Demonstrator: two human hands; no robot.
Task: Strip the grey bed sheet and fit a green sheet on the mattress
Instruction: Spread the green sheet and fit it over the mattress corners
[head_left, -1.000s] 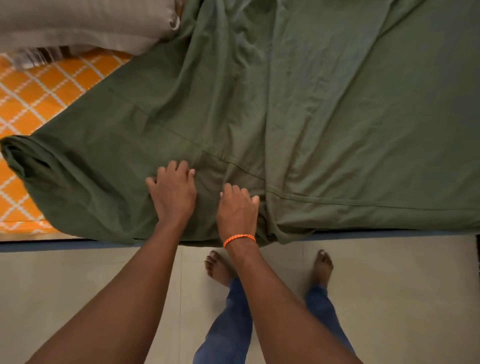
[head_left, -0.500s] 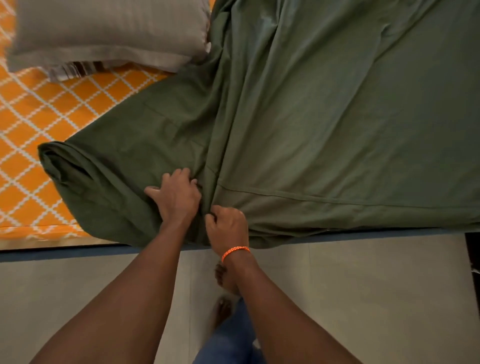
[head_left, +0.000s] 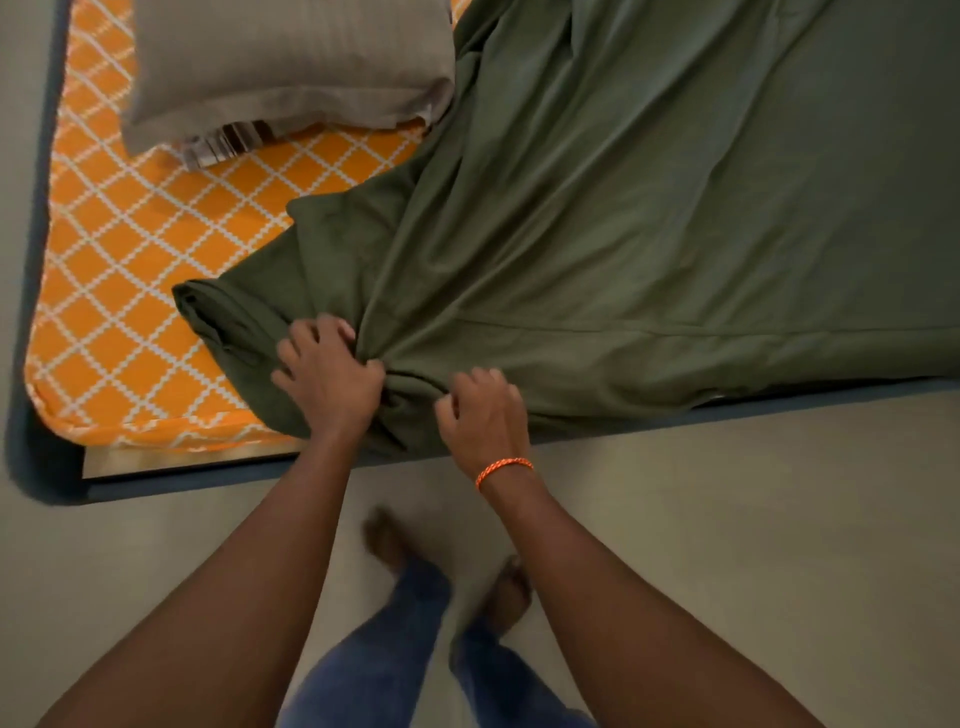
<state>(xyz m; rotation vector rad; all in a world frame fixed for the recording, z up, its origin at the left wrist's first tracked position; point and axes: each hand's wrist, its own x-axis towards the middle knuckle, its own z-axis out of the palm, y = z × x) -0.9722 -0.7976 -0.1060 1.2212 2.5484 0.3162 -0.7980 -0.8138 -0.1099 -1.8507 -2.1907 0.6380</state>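
Your left hand (head_left: 332, 382) has its fingers curled into a bunched fold of the green sheet (head_left: 649, 223), gripping the cloth near the mattress edge. Your right hand (head_left: 480, 415), just beside it and wearing an orange wristband (head_left: 503, 470), is clenched on the same gathered fabric where it droops over the side of the bed. Creases fan out from between your hands, running up and away to the right across the sheet, which covers the mattress beyond and to the right of your right hand. To the left of your left hand a rolled corner of the sheet (head_left: 218, 306) lies on bare orange mattress (head_left: 119, 270) with a white diamond pattern. Farther out beyond your left hand a grey pillow (head_left: 291, 67) rests on that orange surface, its right edge touching the green cloth. Below your forearms are your bare feet and blue jeans (head_left: 395, 654) on the pale floor (head_left: 727, 519), blurred.
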